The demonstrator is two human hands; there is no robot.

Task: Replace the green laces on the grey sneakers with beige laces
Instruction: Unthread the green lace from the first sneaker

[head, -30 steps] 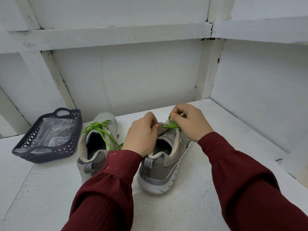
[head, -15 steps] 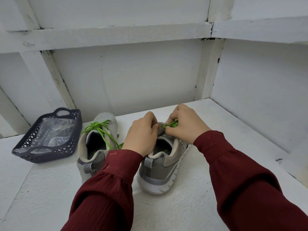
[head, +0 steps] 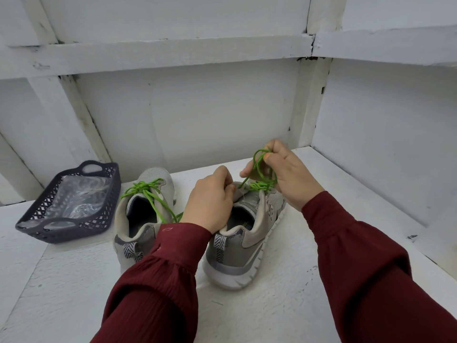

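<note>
Green lace (head: 259, 174) lifted in loops from the near grey sneaker (head: 237, 253), with both hands on the shoe.

The right hand (head: 289, 174) has its fingers curled and pinches the lace loops above the eyelets. Just left of those fingers, the left hand (head: 210, 201) is closed on the shoe's tongue. The sneaker stands heel toward the person on the white table (head: 284, 305). Left of the left hand's fingers, touching its sleeve, stands the second sneaker (head: 138, 233), its own green lace (head: 146, 188) still threaded and knotted. Further left, well apart from the fingers, a dark lattice basket (head: 61, 237) holds crumpled clear plastic (head: 76, 196); what the plastic wraps I cannot tell. The back wall (head: 185, 120) rises close beyond the fingertips and a side wall (head: 383, 144) stands to their right. Bare tabletop lies between the right hand and that wall, and in front of the heels.
</note>
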